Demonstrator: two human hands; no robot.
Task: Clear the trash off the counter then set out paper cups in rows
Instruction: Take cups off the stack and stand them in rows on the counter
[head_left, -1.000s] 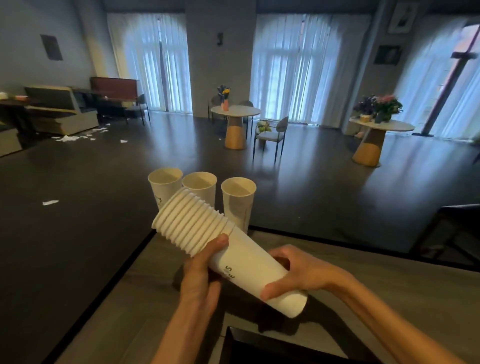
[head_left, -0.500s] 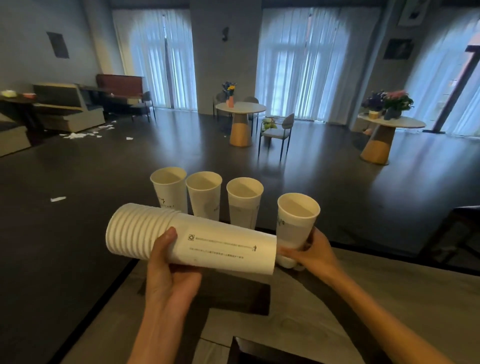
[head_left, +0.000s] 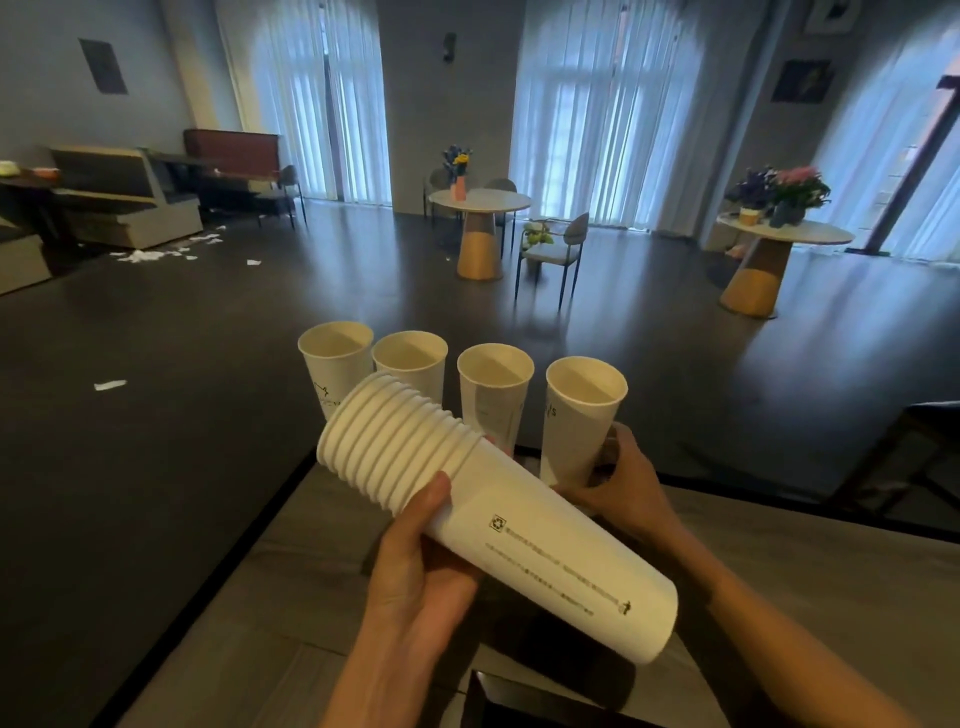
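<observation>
Head view, the only one here: a row of four paper cups stands upright along the far edge of the surface (head_left: 779, 561), and the right hand (head_left: 626, 486) has its fingers curled round the lower wall of the fourth cup (head_left: 582, 415), the rightmost, which sits just beside the third cup (head_left: 493, 395). The left hand (head_left: 415, 566) holds the stack of cups (head_left: 483, 509) on its side, thumb over the top, rims pointing away to the left (a good dozen rims show). By my reading the trash step is over and the cup-setting step is in hand, with the first row partly laid. Next, the right hand's grip must let go without tipping the cup, then peel one cup from the stack's base end, which may stick.
</observation>
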